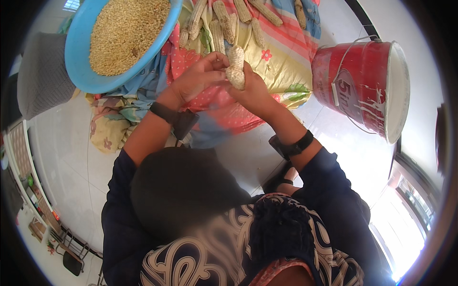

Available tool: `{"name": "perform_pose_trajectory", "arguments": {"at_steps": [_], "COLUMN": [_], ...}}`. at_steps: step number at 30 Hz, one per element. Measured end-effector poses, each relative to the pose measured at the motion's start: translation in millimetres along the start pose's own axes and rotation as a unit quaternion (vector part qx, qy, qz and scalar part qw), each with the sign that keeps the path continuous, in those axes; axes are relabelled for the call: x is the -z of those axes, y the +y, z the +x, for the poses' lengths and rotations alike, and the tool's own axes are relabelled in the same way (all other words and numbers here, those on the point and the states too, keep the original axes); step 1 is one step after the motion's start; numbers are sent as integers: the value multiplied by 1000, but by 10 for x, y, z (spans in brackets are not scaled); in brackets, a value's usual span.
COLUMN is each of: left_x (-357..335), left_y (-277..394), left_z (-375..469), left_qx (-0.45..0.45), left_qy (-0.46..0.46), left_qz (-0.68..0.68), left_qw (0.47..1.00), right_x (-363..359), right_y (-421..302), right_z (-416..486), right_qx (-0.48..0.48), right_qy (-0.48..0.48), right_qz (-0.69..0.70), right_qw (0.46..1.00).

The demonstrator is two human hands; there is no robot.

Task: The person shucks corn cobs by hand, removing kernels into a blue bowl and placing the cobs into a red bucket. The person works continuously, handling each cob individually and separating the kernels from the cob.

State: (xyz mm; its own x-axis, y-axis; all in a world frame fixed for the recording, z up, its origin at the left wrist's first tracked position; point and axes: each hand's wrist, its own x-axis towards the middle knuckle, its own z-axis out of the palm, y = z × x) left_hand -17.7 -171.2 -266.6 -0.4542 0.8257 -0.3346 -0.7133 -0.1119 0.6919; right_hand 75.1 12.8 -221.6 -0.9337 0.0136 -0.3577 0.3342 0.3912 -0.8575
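My right hand (256,91) is closed around a pale corn cob (236,64) that narrows in the middle. Whether this is one cob or two pieces end to end, I cannot tell. At the cob's left side is my left hand (200,77), its fingers curled and its thumb tip at the lower part. What lies inside those curled fingers is hidden. Just beyond both hands, several stripped corn cobs (222,21) lie on a patterned cloth (286,71). To the left, loose corn kernels (125,35) fill much of a blue plastic basin (107,84).
A red paint bucket (354,82) with a wire handle stands at the right. Left of the basin is a grey quilted object (46,78). Bunched cloth (111,125) lies on the tiled floor (64,153). A chair (71,257) is at the far lower left.
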Motion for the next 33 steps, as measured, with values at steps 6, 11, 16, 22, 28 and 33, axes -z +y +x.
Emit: {"name": "perform_pose_trajectory", "arguments": {"at_steps": [6,11,16,22,28,33], "left_x": [-114,-97,-154,-412,-571,-736], "left_y": [85,304,527,634,678,676], "left_z": [-16,-213,-360,-335,-293,-238], "left_qx": [-8,-1,-31,-38,-31,-2], "left_qy": [38,113,145,155,78,26], "left_qz": [141,111,92,155,238,287], "left_qw": [989,987,985,975,967,958], "right_x": [96,527,1705,2452,1063,464], "right_y": [-114,-441,-867,-1012,-556,-375], "right_z": [-201,-316,-587,-819,-436,-419], "right_qx": [58,-45,215,263,76,-9], "right_qy": [-14,134,202,304,137,-12], "right_qz": [-33,140,451,628,310,179], "right_qw": [998,980,842,666,938,984]}}
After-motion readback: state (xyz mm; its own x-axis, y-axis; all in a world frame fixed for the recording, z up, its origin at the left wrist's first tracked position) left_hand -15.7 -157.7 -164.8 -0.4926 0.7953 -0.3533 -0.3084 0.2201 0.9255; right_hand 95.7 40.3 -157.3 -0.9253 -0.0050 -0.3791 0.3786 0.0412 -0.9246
